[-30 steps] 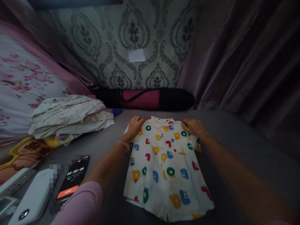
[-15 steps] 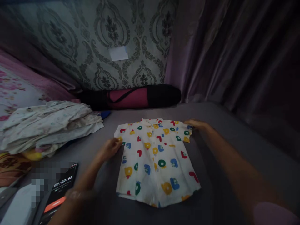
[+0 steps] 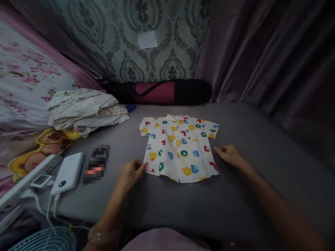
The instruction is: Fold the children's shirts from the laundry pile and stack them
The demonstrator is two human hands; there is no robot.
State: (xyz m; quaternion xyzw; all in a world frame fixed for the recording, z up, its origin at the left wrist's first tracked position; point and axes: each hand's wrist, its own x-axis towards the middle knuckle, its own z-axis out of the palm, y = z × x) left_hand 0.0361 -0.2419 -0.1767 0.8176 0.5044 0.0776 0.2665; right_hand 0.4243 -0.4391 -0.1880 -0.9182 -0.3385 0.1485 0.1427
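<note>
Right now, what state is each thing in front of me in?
Shirt, spread flat, sleeves out
Left hand, fingertips at the shirt's hem corner, pinch unclear
Right hand, fingers curled, beside the shirt
Power bank, lying flat, cable attached
Dark blurred item, orange patch showing, details hidden
White cloth, heaped, rumpled
Long bag, lying along the wall
Curtain, hanging in folds

Over against the patterned wall [image 3: 171,66], under a white rectangle [image 3: 147,39], I see a long black-and-maroon bag [image 3: 159,92]. Purplish curtains [image 3: 240,55] hang at the right. Across on the left, pale cloths [image 3: 86,106] lie heaped beside floral fabric [image 3: 23,69], with a yellow cushion [image 3: 43,151] just below. Nearer me sit a power strip [image 3: 47,165] and a white power bank [image 3: 68,170], cable attached, above a blue slatted thing [image 3: 49,240].
</note>
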